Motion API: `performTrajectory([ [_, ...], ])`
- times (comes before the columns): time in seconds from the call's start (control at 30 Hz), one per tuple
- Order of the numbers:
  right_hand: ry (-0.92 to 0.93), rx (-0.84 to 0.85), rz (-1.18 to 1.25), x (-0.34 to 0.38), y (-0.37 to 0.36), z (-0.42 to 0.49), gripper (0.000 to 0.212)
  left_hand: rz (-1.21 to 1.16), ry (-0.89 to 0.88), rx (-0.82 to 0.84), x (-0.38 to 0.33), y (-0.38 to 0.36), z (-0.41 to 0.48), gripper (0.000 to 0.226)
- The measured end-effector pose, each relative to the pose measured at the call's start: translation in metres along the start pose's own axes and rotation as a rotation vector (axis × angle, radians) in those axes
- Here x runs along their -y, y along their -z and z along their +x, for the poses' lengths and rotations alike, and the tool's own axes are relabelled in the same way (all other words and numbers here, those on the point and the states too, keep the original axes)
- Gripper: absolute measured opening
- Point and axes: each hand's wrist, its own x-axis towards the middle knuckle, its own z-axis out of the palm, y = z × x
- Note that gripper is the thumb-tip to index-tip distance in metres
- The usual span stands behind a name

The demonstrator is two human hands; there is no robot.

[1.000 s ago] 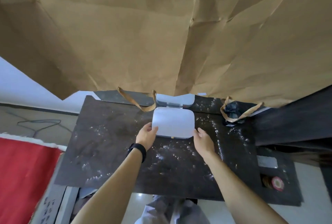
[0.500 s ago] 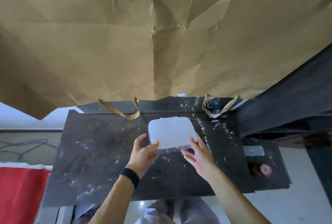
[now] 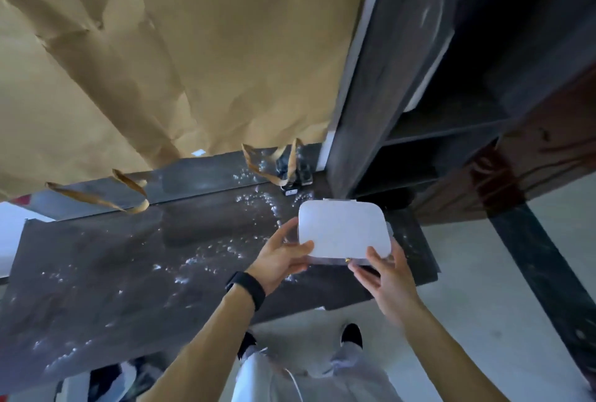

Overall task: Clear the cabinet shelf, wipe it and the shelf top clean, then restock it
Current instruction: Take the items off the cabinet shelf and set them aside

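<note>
Fingers [image 3: 303, 246] of left hand [image 3: 277, 259] and right hand [image 3: 387, 276] curl round near corners of white lidded box [image 3: 343, 229], thumbs on lid. Box closed, rounded, clear base, small gold latch; held right of frame centre above speckled shelf top [image 3: 129, 272], beside open cabinet [image 3: 419, 150]. Step judged: clearing, top unwiped. Next: level two-handed carry, set down elsewhere.

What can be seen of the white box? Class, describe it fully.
The white box is a flat case with rounded corners, seemingly smooth plastic, with a white lid shut over a clearer base and a small gold catch at its near edge. It is held roughly level over the right end of the dusty dark top, beside the cabinet. The left hand grips its near left corner, thumb on the lid; the right hand grips its near right corner.
</note>
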Motion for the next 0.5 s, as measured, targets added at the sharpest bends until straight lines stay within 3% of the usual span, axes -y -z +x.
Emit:
performTrajectory([
  [0.07,-0.003,0.018,0.021,0.018,0.039,0.008,0.049,0.191,-0.042,-0.016,-0.003,-0.042,0.006,0.059],
  [0.13,-0.009,0.018,0.046,0.034,0.075,0.025,0.051,0.471,-0.175,-0.147,-0.008,-0.077,0.016,0.066],
  [0.27,0.008,0.037,0.092,0.067,0.118,0.061,0.046,1.094,-0.827,-0.713,-0.047,-0.123,0.017,0.082],
  [0.33,0.038,0.045,0.095,0.086,0.124,0.075,0.046,1.280,-1.065,-0.873,-0.076,-0.140,0.012,0.085],
  [0.4,0.061,0.050,0.078,0.105,0.122,0.089,0.048,1.484,-1.201,-0.948,-0.102,-0.150,0.012,0.085],
  [0.5,0.092,0.087,0.034,0.125,0.114,0.112,0.053,1.731,-1.253,-1.038,-0.133,-0.160,0.021,0.081],
])
